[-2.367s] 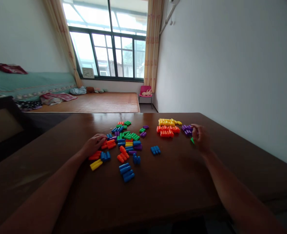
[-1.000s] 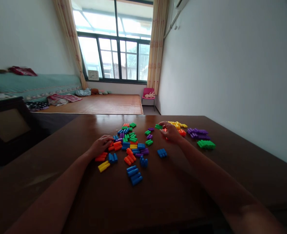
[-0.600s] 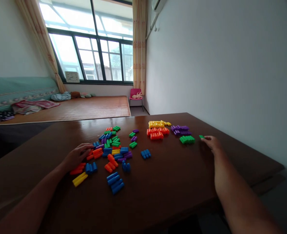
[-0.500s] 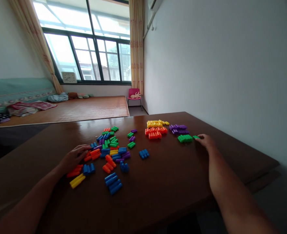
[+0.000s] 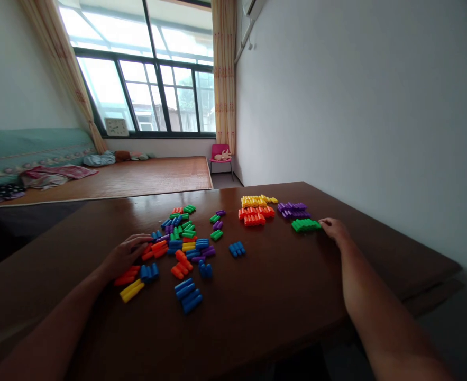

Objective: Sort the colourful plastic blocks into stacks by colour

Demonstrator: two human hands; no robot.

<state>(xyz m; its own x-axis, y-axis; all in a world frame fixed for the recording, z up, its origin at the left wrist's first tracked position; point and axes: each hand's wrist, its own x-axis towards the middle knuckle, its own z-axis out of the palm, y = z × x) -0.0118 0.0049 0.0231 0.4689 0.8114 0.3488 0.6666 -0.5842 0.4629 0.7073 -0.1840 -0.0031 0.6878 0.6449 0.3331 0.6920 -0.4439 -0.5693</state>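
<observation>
At the right of the table, my right hand (image 5: 333,229) pinches a small green plastic block at the right end of a row of green blocks (image 5: 304,226); the block touches the row. My left hand (image 5: 127,255) rests on the table at the left edge of a mixed scatter of blocks, its fingers loosely stretched beside orange blocks (image 5: 154,250). Whether it touches them I cannot tell. Near it lie more orange blocks (image 5: 127,275), blue blocks (image 5: 149,272) and a yellow block (image 5: 132,291).
Sorted groups of yellow blocks (image 5: 258,200), orange-red blocks (image 5: 256,216) and purple blocks (image 5: 293,210) stand behind the green row. Separate blue blocks (image 5: 237,249) lie mid-table (image 5: 265,296). A white wall (image 5: 356,106) runs along the right; a bed (image 5: 157,172) is beyond.
My right hand has brought its green block left against the green row, closing the gap between them. My left hand stays by the orange blocks. The view has shifted slightly.
</observation>
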